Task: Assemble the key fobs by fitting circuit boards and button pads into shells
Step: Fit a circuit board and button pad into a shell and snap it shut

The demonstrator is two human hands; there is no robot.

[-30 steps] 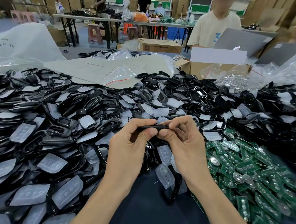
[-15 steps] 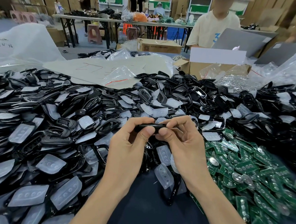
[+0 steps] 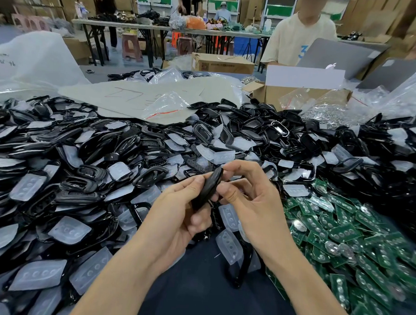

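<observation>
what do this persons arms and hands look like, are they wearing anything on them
Two bare human arms. The left forearm and right forearm come in from the bottom edge with no sleeves in view. The left hand and right hand show no gloves, rings, watch or wristbands. The nails that show look short and plain.

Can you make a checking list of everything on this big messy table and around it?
Surface: dark blue table, mostly buried under parts.
Job's things: black shell held edge-on; heap of shells at left and behind; clear button pads mixed in; green circuit boards at right.
Clutter: plastic bags and cardboard box at the far edge.
Grippers: left hand and right hand both pinch the black shell.
Cables: nothing seen.
Surroundings: person behind a laptop; far tables beyond.
</observation>
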